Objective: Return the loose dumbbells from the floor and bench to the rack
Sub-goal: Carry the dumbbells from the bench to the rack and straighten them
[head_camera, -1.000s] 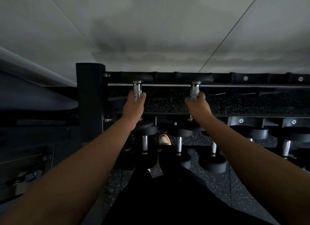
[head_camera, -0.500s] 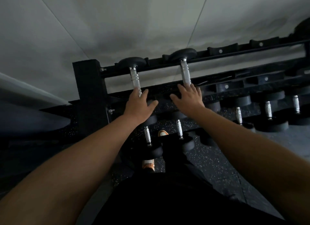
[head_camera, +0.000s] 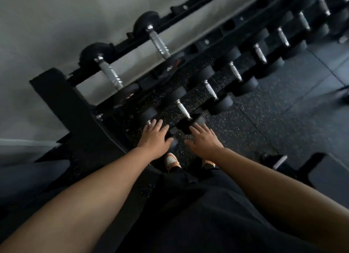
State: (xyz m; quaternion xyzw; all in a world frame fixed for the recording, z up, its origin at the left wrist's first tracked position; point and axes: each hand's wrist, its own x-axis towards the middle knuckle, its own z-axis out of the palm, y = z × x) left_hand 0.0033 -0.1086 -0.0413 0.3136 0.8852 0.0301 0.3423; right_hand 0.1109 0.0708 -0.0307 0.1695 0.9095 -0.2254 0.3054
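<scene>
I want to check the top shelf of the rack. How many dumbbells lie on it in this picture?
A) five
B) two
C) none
B: on the top shelf of the rack only two dumbbells lie, the left dumbbell and the right dumbbell; the other holders on that shelf show nothing in them.

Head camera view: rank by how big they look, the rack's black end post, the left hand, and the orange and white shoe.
1. rack's black end post, largest.
2. left hand.
3. orange and white shoe, smallest, though the trouser leg hides part of it and it sits farther from the camera.
</scene>
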